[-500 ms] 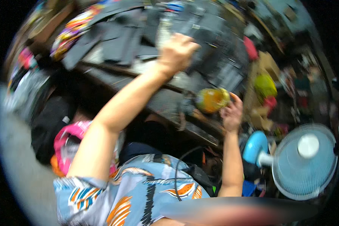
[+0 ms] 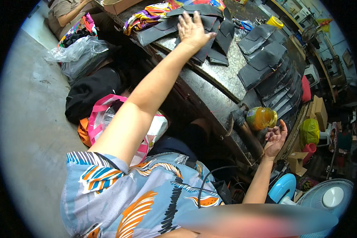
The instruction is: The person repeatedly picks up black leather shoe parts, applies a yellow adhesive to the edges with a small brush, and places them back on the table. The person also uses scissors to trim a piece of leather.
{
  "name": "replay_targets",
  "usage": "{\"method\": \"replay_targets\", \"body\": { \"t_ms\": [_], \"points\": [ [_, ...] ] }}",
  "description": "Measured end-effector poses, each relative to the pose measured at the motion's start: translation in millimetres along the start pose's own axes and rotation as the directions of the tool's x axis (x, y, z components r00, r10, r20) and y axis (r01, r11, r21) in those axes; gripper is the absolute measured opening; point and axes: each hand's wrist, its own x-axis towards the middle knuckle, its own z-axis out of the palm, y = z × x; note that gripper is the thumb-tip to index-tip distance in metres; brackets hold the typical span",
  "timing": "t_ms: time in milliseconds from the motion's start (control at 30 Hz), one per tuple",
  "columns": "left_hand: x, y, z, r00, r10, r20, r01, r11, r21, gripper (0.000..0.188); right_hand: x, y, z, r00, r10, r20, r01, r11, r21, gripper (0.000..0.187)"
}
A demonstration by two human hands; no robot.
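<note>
My left hand (image 2: 192, 32) is spread open with its palm down over a pile of flat dark pieces (image 2: 216, 37), which look like cut leather or sheet material, at the back of the worktable. Whether it presses on them cannot be told. My right hand (image 2: 275, 141) is at the table's right side, palm up with fingers loosely curled and apart, and holds nothing I can see. Its index fingertip looks orange. Just beyond its fingers is a glass jar (image 2: 261, 118) of amber contents, tilted on its side beside a dark metal tool (image 2: 246, 131).
Overlapping dark pieces (image 2: 267, 59) form a row at the table's right. Blue-handled scissors (image 2: 246, 26) and a yellow roll (image 2: 275, 22) lie at the back. A fan (image 2: 325, 194) stands lower right, bags (image 2: 83, 55) at left. Another person (image 2: 65, 16) sits at the far left.
My view has swung, so the table and jar sit farther right. The left hand, bunched and blurred earlier, is now spread flat over the dark pile. The right hand stays by the jar.
</note>
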Motion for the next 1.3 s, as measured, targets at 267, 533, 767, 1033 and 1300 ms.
{"method": "replay_targets", "body": {
  "t_ms": [267,533,767,1033,1300],
  "points": [
    [7.9,11.5,-4.4,0.914,0.353,-0.198,-0.336,0.935,0.114,0.066,2.5,0.4,1.2,1.000,-0.015,-0.026,0.016,1.000,0.016,0.053],
    [4.3,51.1,22.0,0.976,0.167,0.138,-0.193,0.961,0.200,0.053,2.8,0.3,1.2,0.998,-0.055,0.002,0.055,0.998,-0.038,0.052],
    [37.3,51.7,6.7,0.981,0.151,0.122,-0.014,0.681,-0.733,0.035,2.5,0.3,1.5,0.998,-0.057,-0.009,0.057,0.998,-0.018,0.053],
    [-102.9,31.6,-80.1,0.961,0.134,0.240,0.235,0.055,-0.970,0.020,0.6,2.4,-2.2,0.998,-0.059,-0.027,0.061,0.997,0.054,0.053],
    [-205.8,2.7,-136.8,0.848,0.097,0.522,0.525,-0.005,-0.851,0.024,-2.9,-29.2,19.6,0.957,-0.167,-0.236,0.161,0.986,-0.045,0.046]
  ]
}}
